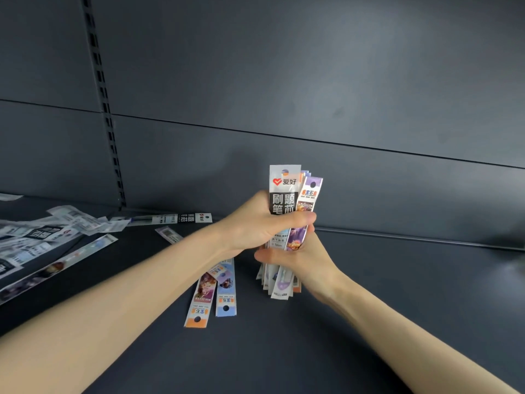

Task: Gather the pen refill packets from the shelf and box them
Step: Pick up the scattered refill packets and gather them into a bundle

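Note:
An upright bundle of pen refill packets [287,189] stands on end on the dark shelf [397,294], held by both hands. My left hand [255,226] wraps around its middle from the left. My right hand [301,260] grips it lower down from the right. The front packet is white and black with a red heart logo; a purple one sits beside it. Two loose packets [216,294] lie flat on the shelf just under my left wrist. No box is in view.
A scattered pile of several more packets [42,237] covers the shelf's left part, and one long packet [173,218] lies against the back wall. A slotted upright rail [103,109] runs up the dark back panel.

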`<act>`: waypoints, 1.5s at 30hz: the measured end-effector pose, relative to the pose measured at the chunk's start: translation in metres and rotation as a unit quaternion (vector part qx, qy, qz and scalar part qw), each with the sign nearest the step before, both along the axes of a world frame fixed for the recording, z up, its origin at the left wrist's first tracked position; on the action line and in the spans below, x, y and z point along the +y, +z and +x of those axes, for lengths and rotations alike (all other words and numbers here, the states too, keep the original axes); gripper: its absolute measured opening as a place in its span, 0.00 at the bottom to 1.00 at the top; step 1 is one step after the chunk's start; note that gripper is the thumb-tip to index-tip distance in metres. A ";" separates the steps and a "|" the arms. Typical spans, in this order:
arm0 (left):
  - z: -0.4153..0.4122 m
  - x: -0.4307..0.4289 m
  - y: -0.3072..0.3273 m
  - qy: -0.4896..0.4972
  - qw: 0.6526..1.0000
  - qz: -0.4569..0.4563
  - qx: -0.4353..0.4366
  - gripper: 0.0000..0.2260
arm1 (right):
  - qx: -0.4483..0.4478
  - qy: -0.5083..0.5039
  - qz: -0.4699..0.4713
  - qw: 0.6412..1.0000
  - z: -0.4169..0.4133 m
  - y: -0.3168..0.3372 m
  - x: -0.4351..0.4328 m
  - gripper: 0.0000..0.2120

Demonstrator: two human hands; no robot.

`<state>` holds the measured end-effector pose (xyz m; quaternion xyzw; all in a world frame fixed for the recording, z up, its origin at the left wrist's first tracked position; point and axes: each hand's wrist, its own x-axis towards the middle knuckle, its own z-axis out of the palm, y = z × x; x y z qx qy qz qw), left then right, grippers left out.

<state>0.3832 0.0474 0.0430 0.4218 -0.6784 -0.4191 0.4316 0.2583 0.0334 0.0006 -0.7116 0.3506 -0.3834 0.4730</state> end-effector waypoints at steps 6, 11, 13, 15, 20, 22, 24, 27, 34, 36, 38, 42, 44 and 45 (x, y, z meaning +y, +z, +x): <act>0.055 0.006 -0.001 0.026 0.995 -0.002 -0.093 0.23 | -0.041 0.022 0.050 0.998 0.007 0.008 0.000 0.04; 0.111 0.024 -0.027 0.079 0.882 0.046 -0.463 0.25 | -0.025 -0.023 0.031 0.999 0.018 0.008 -0.005 0.06; 0.118 0.029 -0.035 0.086 0.840 0.087 -0.529 0.32 | -0.011 -0.036 0.019 0.999 0.017 0.006 -0.005 0.07; 0.118 0.031 -0.039 0.095 0.842 0.095 -0.523 0.32 | -0.003 -0.043 0.017 0.999 0.015 0.004 -0.006 0.08; 0.099 0.030 -0.049 0.050 0.898 0.033 -0.436 0.24 | 0.020 -0.032 0.009 0.999 0.011 0.000 -0.003 0.10; 0.094 0.027 -0.055 0.028 0.918 0.012 -0.396 0.20 | 0.019 -0.029 0.008 0.999 0.009 0.002 -0.002 0.10; 0.093 0.020 -0.061 0.016 0.927 -0.007 -0.375 0.17 | 0.007 -0.030 0.009 0.999 0.007 0.005 -0.002 0.10; 0.100 0.013 -0.056 0.006 0.924 -0.029 -0.382 0.15 | -0.001 -0.031 0.013 0.999 0.003 0.008 -0.003 0.10; 0.096 -0.007 -0.038 -0.167 0.870 0.031 -0.463 0.31 | 0.021 -0.031 0.033 0.999 -0.012 0.016 -0.010 0.08; 0.089 -0.016 -0.033 -0.165 0.845 0.011 -0.508 0.30 | 0.029 -0.036 0.031 0.998 -0.018 0.015 -0.012 0.08; 0.082 -0.023 -0.034 -0.156 0.846 0.003 -0.510 0.26 | 0.027 -0.044 0.036 0.998 -0.022 0.012 -0.012 0.07; 0.069 -0.028 -0.053 -0.074 0.885 -0.053 -0.457 0.22 | 0.020 -0.036 0.040 0.998 -0.029 0.012 -0.011 0.08; 0.067 -0.030 -0.060 -0.010 0.850 -0.143 -0.506 0.24 | 0.011 -0.033 0.038 0.999 -0.032 0.013 -0.011 0.08; 0.068 -0.032 -0.060 0.003 0.839 -0.172 -0.516 0.25 | 0.008 -0.035 0.037 0.999 -0.034 0.013 -0.011 0.07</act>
